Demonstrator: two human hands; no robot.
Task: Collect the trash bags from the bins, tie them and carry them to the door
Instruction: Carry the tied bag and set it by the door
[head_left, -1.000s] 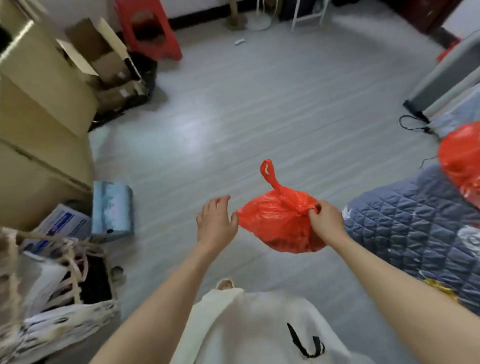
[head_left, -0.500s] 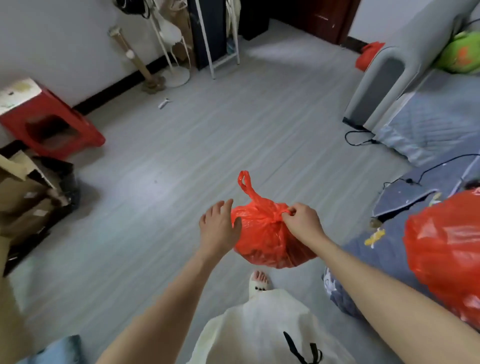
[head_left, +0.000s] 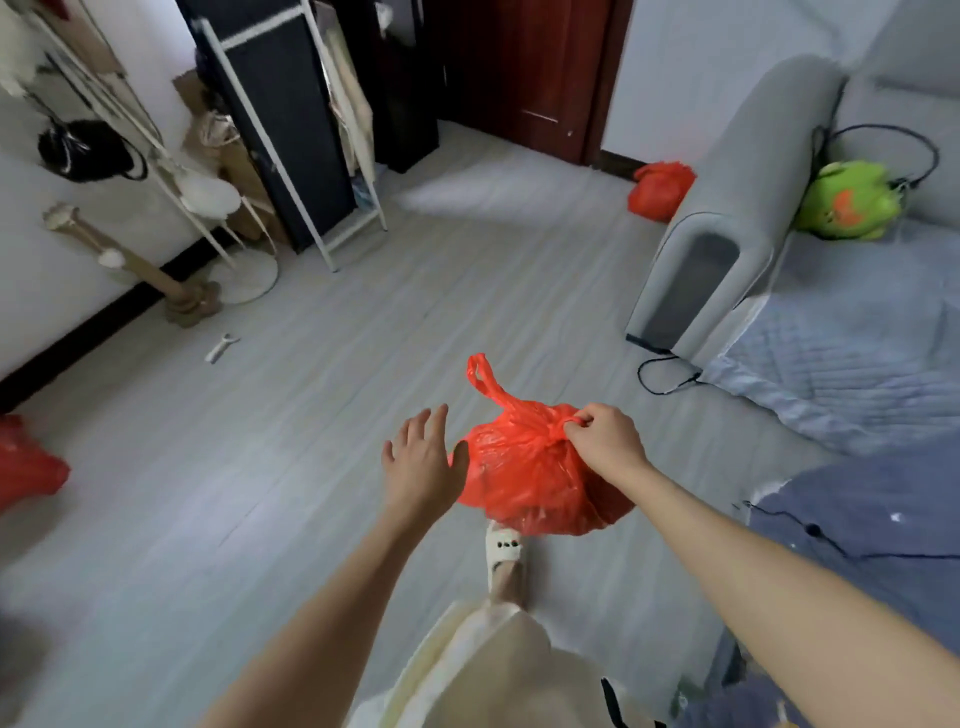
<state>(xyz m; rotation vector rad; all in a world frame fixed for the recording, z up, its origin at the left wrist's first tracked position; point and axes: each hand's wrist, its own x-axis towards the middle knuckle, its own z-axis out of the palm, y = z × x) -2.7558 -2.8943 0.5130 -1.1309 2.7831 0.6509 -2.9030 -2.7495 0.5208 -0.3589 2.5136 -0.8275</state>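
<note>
The right hand (head_left: 605, 441) pinches the gathered neck of a red trash bag (head_left: 530, 478), its fingers curled round the bunched plastic, and the bag hangs from that grip above the grey floor (head_left: 322, 426), its full belly sagging below and to the left of the knuckles. One loop handle (head_left: 480, 376) sticks up free of the grip, just beyond the right hand's fingertips. The left hand (head_left: 421, 462) is spread wide with straight fingers, holding nothing; its thumb lies against the bag's left side (whether it truly touches or only overlaps in the view cannot be told). Directly under the bag, nearer the body than both hands, a foot in a white slipper (head_left: 503, 551) stands on the floor. Far ahead of the right hand a second red bag (head_left: 657, 189) sits on the floor beside the dark red door (head_left: 524, 67), close to the end of a grey sofa arm (head_left: 727, 218). Well out to the left of the left hand, at the picture's edge, a third red bag (head_left: 23, 462) lies on the floor. To the right of the right hand lie a pale quilted blanket (head_left: 852, 358) and a black cable (head_left: 665, 371), with a green plush toy (head_left: 849, 200) farther off. Ahead of the left hand stands a white rack (head_left: 291, 140), and a small white object (head_left: 221, 347) lies on the floor.
</note>
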